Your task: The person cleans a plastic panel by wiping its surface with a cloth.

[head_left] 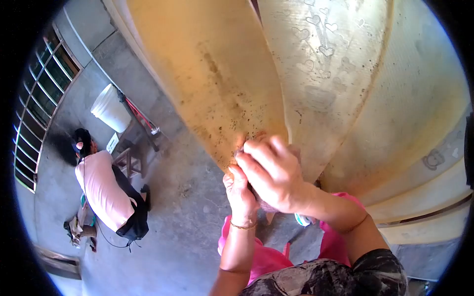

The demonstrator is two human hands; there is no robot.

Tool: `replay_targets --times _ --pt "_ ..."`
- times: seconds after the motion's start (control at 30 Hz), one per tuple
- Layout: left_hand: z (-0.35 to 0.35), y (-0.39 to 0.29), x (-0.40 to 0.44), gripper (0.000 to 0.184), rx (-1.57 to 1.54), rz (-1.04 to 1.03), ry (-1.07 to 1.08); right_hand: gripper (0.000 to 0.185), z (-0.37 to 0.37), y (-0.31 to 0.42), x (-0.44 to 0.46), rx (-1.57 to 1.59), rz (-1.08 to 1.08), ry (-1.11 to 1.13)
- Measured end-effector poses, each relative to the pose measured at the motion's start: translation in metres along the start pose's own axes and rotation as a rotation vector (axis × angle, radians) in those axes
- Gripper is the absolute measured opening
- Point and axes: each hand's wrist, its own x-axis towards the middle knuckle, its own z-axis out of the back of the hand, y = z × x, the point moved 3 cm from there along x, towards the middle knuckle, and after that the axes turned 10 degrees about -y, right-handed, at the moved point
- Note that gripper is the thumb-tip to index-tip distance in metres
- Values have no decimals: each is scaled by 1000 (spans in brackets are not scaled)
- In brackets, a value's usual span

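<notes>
A large yellowish sheet (197, 64), dotted with dark specks, hangs in front of me and narrows down to my hands. My left hand (240, 192) is closed, thumb up, pinching the lower end of this sheet. My right hand (274, 175) is closed too, its fingers curled over the same end just above the left. What the right fingers hold is hidden. Below the hands shows a reddish-brown bunched thing (271, 208) that I cannot make out. Right of the hands hangs a paler sheet (321, 93) with heart prints.
On the left a person in a pink shirt (106, 190) crouches near a wooden stool (129, 164). A white bucket (111, 111) stands behind, beside a pole with red strips (138, 114). A barred window (42, 103) is in the left wall. Concrete floor (182, 232) lies below.
</notes>
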Motion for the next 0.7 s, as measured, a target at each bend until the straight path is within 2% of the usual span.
replay_targets --times 0.03,0.1,0.17,0.27,0.3,0.37,0.4,0.5,0.57,0.7 --pt "7 2 -1 57 81 -6 53 23 3 3 -1 6 -44 -24" --pt "-10 -5 -6 64 68 -17 37 30 11 -8 2 57 -57 37" --pt "-19 -3 -5 80 -4 -15 135 26 19 -30 4 -121 -152 21" --pt "-24 3 -7 81 -30 -39 128 25 24 -32 6 -106 -229 21" --pt "-22 1 -6 77 -3 -37 133 23 20 -20 5 -32 -172 20" --pt "-10 -2 -5 74 216 -12 91 23 9 -3 1 30 -98 -12" --pt "-10 -7 -3 73 305 -13 93 22 12 -9 1 47 -130 14" --pt "-20 3 -2 77 -33 -10 134 22 23 -37 3 -85 -240 19" --pt "-23 1 -5 79 -27 13 130 23 21 -36 0 -120 -244 4" --pt "-21 -2 -5 82 42 -35 99 18 17 -11 -3 0 -165 -35"
